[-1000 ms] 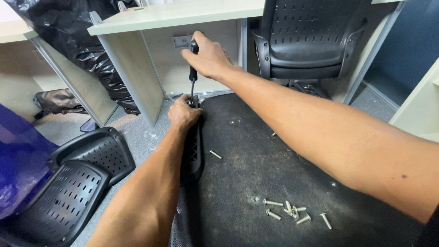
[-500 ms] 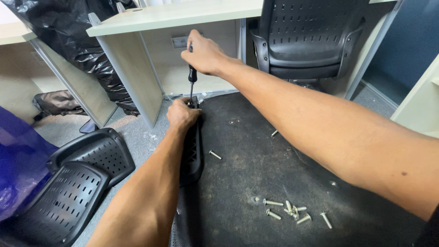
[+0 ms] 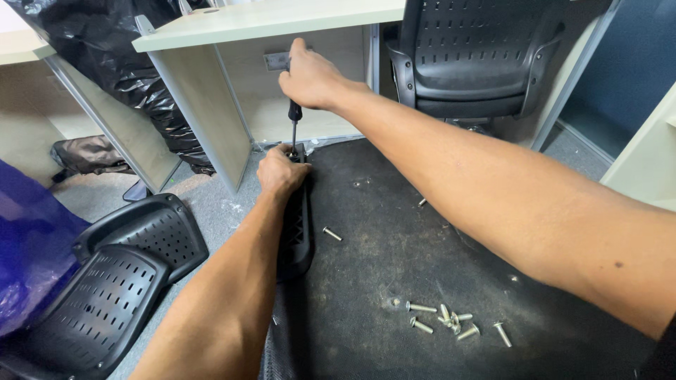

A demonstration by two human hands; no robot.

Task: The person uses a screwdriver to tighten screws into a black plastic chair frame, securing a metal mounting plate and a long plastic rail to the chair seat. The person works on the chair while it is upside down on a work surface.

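Observation:
My right hand (image 3: 310, 76) grips the handle of a black screwdriver (image 3: 294, 121) held upright, its tip down at the far end of a black plastic armrest part (image 3: 299, 229). My left hand (image 3: 280, 172) presses on that far end, fingers curled around the spot where the tip meets it. The armrest lies along the left edge of a dark upturned chair seat (image 3: 422, 267). One loose screw (image 3: 332, 233) lies just right of the armrest. Several more screws (image 3: 451, 320) lie in a small heap nearer to me on the seat.
Two black perforated chair backs (image 3: 113, 281) lie on the grey floor at the left, beside a blue plastic bag (image 3: 28, 246). A beige desk (image 3: 267, 17) and a black office chair (image 3: 479, 56) stand behind. Black bin bags (image 3: 120, 63) are piled at the back left.
My right hand and the screwdriver have shifted slightly with the view; the grip has turned a little. My left hand stays on the armrest end.

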